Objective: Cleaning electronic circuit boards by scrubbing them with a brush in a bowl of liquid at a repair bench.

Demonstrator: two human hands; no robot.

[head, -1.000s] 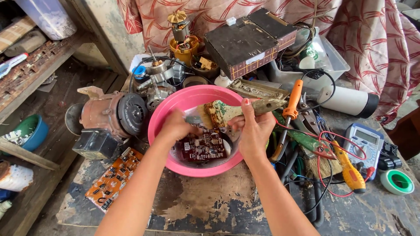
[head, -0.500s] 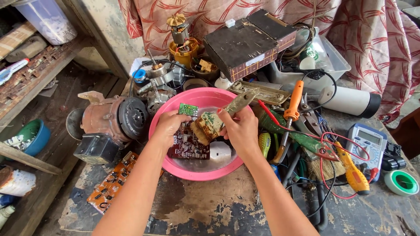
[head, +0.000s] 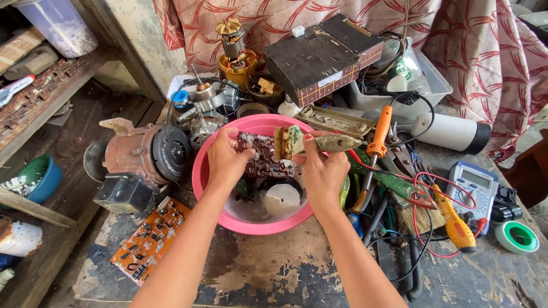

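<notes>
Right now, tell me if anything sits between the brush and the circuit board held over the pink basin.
Nothing visible does. The right hand holds the brush with its bristles right against the circuit board, gripped by the left hand above the pink basin.

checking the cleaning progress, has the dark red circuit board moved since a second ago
Yes: the dark red circuit board has risen from the bottom of the pink plastic basin toward its far rim.
</notes>
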